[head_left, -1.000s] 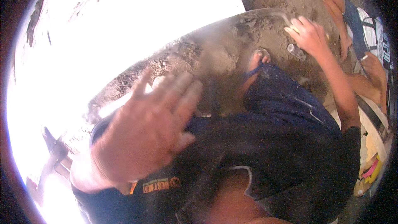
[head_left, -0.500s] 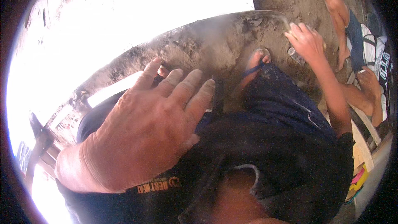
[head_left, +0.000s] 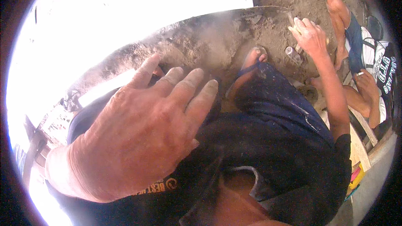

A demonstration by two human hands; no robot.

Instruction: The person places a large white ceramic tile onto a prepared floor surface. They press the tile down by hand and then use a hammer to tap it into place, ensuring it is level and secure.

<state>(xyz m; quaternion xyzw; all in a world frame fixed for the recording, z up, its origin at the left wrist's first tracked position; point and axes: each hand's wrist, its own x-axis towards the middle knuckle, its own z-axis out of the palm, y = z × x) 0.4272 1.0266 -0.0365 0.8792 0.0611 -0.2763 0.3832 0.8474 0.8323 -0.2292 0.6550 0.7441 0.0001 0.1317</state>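
My left hand (head_left: 142,129) looms large at the left. Its dusty fingers are spread over my lap, with nothing visible in the grip. At the upper right, my right hand (head_left: 310,37) is closed around the pale handle (head_left: 298,28) of a hand tool. A thin metal shank (head_left: 290,16) shows above that fist. From its top, a thin curved edge (head_left: 270,7) runs left toward the glaring white area; where it ends is lost in glare and dust. My bare foot (head_left: 254,56) rests on the dirt below and left of the right hand.
Dusty ground (head_left: 201,42) lies ahead, with a small clear container (head_left: 293,54) beside my right hand. Another person's bare leg (head_left: 339,25) and hand (head_left: 369,88) are close at the right. Wooden slats (head_left: 363,121) stand by my right arm. Bright white glare fills the upper left.
The head view has shifted slightly, so the scene sits a little further left. My right hand keeps its grip on the tool; my left hand stays spread.
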